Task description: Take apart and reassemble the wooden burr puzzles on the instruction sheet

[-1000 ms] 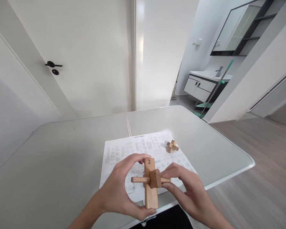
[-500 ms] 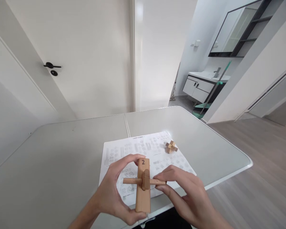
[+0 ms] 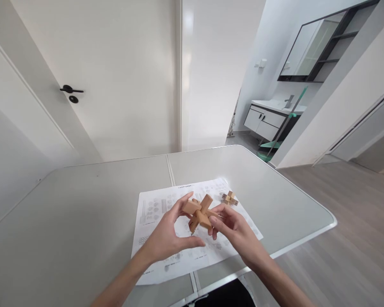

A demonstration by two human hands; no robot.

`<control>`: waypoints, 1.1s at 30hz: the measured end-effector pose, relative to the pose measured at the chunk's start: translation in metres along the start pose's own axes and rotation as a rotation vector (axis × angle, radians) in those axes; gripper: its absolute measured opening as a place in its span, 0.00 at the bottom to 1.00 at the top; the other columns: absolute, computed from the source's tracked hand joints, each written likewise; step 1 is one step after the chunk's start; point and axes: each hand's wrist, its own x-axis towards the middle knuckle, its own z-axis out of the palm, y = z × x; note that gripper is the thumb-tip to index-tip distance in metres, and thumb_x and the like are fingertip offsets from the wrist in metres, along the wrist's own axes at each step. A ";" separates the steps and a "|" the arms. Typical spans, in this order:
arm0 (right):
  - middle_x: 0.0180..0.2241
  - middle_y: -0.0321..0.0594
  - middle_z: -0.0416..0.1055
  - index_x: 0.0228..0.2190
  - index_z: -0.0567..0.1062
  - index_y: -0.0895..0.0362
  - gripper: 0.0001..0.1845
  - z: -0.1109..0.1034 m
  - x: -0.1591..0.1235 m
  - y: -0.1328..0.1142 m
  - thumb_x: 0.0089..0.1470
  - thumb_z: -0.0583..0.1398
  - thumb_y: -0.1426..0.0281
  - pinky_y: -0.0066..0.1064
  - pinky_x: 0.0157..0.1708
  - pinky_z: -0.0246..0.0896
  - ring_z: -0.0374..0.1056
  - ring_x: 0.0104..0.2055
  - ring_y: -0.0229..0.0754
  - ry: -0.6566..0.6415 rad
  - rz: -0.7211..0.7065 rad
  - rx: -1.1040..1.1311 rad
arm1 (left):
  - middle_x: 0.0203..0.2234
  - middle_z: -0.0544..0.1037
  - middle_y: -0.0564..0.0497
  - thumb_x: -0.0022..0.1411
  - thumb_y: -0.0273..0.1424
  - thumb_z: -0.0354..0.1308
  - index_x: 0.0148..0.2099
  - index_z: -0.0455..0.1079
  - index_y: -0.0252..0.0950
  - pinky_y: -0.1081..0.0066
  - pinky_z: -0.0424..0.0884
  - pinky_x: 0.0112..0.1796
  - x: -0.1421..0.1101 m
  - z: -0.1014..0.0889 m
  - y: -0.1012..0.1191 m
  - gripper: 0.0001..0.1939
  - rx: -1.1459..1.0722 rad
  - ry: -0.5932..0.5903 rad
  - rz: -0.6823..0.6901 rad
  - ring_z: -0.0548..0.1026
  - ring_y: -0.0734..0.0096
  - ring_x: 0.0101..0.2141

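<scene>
Both of my hands hold a wooden burr puzzle (image 3: 200, 213) of crossed light-brown bars above a printed instruction sheet (image 3: 166, 256). My left hand (image 3: 166, 234) grips it from the left, forefinger on an upper bar and thumb below. My right hand (image 3: 233, 228) pinches it from the right with thumb and fingers. A second, smaller wooden puzzle (image 3: 229, 198) lies on the sheet's far right part, just beyond my right hand.
The sheet lies on a grey folding table (image 3: 67, 213) with a centre seam; its rounded right corner (image 3: 331, 219) borders a wood floor. Behind are a white door with a black handle (image 3: 71, 90) and a bathroom vanity (image 3: 269, 117) with a green mop.
The puzzle has turned from an upright bar marked 2 with a crossbar into a tilted cross shape, and both hands have moved it up and away from the table's near edge.
</scene>
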 end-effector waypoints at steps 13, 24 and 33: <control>0.38 0.39 0.74 0.39 0.78 0.53 0.15 -0.002 0.003 0.022 0.57 0.70 0.58 0.28 0.34 0.61 0.67 0.35 0.38 0.075 0.068 0.445 | 0.32 0.78 0.51 0.71 0.49 0.54 0.51 0.64 0.39 0.64 0.71 0.38 0.009 0.018 0.031 0.19 -0.291 0.065 -0.121 0.76 0.66 0.33; 0.34 0.37 0.73 0.37 0.77 0.54 0.13 0.007 -0.001 0.019 0.61 0.67 0.58 0.30 0.37 0.60 0.64 0.35 0.38 0.096 -0.043 0.379 | 0.23 0.63 0.56 0.69 0.47 0.59 0.34 0.65 0.35 0.74 0.51 0.24 0.005 0.027 0.028 0.20 -0.795 -0.112 -0.384 0.54 0.79 0.22; 0.32 0.38 0.74 0.38 0.74 0.55 0.14 0.014 -0.002 0.017 0.64 0.64 0.56 0.34 0.38 0.62 0.67 0.32 0.40 0.049 -0.088 0.226 | 0.17 0.59 0.57 0.68 0.46 0.59 0.25 0.58 0.36 0.73 0.53 0.24 -0.002 0.023 0.021 0.26 -0.831 -0.084 -0.395 0.54 0.78 0.21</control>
